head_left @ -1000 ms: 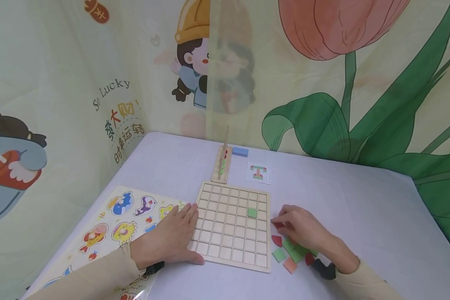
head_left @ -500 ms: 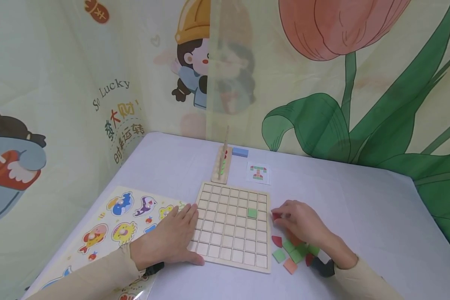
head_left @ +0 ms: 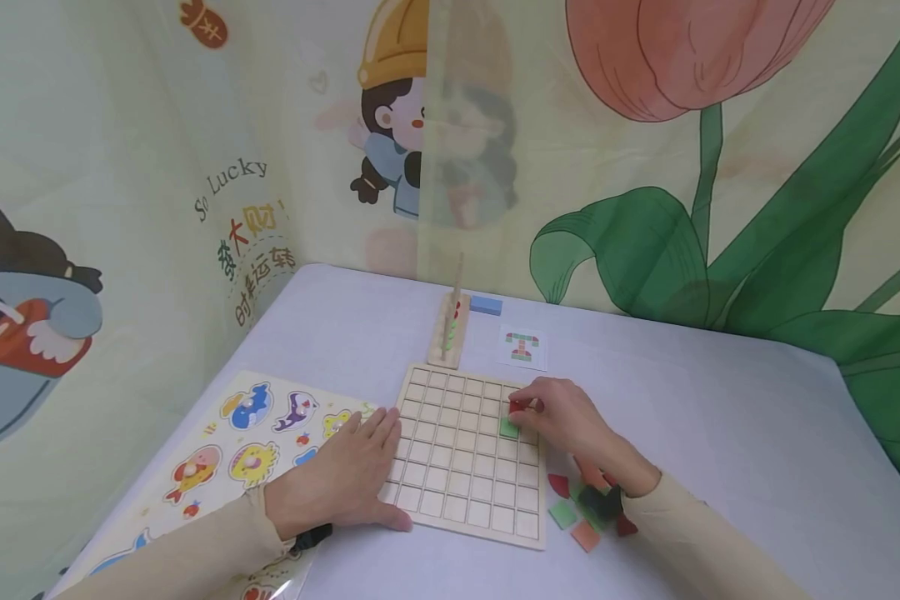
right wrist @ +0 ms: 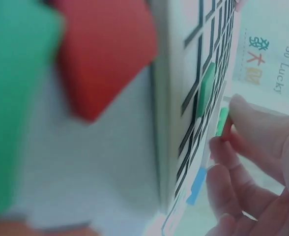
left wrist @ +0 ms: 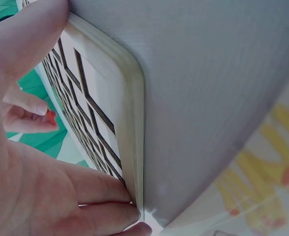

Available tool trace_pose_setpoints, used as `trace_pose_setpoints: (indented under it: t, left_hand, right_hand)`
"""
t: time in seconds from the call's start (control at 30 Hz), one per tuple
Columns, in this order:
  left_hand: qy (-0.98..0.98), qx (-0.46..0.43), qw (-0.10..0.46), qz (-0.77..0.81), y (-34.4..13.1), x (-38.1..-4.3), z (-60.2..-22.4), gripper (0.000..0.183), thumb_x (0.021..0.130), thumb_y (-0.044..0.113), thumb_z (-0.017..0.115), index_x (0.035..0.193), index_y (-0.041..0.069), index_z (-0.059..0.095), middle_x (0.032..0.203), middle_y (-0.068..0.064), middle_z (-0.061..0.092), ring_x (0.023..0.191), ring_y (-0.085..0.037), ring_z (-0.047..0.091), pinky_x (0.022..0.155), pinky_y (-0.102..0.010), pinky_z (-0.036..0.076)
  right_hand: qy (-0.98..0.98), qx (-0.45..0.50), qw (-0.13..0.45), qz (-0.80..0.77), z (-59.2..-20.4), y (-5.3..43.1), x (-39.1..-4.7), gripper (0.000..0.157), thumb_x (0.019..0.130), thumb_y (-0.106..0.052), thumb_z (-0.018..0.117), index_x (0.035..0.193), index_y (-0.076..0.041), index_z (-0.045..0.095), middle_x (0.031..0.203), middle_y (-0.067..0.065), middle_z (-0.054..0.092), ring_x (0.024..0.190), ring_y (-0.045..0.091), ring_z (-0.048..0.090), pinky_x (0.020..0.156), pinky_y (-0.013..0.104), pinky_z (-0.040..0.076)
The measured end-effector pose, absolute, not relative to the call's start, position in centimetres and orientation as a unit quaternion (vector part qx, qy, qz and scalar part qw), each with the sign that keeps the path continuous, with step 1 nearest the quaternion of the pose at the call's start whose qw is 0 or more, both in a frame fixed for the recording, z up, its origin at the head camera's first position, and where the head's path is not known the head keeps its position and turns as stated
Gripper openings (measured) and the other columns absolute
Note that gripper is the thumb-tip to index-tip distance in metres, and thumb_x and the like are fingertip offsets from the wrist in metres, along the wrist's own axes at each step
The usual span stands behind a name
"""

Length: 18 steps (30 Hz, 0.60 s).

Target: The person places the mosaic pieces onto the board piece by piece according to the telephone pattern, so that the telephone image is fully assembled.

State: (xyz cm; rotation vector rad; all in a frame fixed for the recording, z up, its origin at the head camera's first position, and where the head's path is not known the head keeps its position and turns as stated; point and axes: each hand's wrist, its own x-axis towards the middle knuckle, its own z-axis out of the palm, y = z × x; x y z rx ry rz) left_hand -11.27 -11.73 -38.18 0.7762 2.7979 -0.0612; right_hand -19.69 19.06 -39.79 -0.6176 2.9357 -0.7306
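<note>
My left hand (head_left: 345, 483) lies with fingers extended along the left edge of a wooden grid board (head_left: 456, 460), thumb near its lower corner. Above the board's upper right part, my right hand (head_left: 573, 417) pinches a red piece (head_left: 515, 407) between thumb and fingertips. The left wrist view also shows this small red piece (left wrist: 51, 117). A green square tile (head_left: 508, 427) sits in a cell just below the pinched piece. Right of the board lies a loose pile of red, green and orange tiles, including a red quarter-round tile (head_left: 558, 485) and an orange square (head_left: 586, 536).
Behind the board stand a wooden rack (head_left: 447, 333) with red and green pieces, a blue block (head_left: 486, 306) and a pattern card (head_left: 523, 347). A picture puzzle board (head_left: 270, 425) with sea animals lies at left, partly under my left arm.
My right hand has moved from beside the board, up and left over its upper right cells, carrying the red piece. The left hand stays on the board's edge. The head view has shifted slightly.
</note>
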Motion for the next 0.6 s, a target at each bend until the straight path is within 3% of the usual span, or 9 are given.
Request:
trace_pose_setpoints:
  t: [0.3,0.6]
  left_hand:
    - [0.956,0.265,0.119,-0.028,-11.6,-11.4,-38.3,0.124,0.075,0.084,0.065,0.154,-0.007,0.037,0.166,-0.023,0.032,0.155,-0.037,0.032,0.125,-0.055,0.03]
    - [0.956,0.267,0.117,-0.04,-11.6,-11.4,-38.3,0.123,0.076,0.085,0.063,0.154,-0.006,0.038,0.165,-0.023,0.033,0.155,-0.036,0.033,0.125,-0.055,0.031]
  right_hand:
    - [0.958,-0.18,0.049,-0.217,-39.6,17.9,-20.7,0.025,0.086,-0.022,0.084,0.108,-0.012,0.082,0.091,-0.002,0.077,0.069,0.009,0.058,0.064,0.026,0.046]
    - [0.958,-0.173,0.065,-0.217,-40.1,17.7,-21.3,0.021,0.086,-0.022,0.084,0.105,-0.014,0.083,0.095,-0.002,0.079,0.075,0.008,0.059,0.067,0.027,0.047]
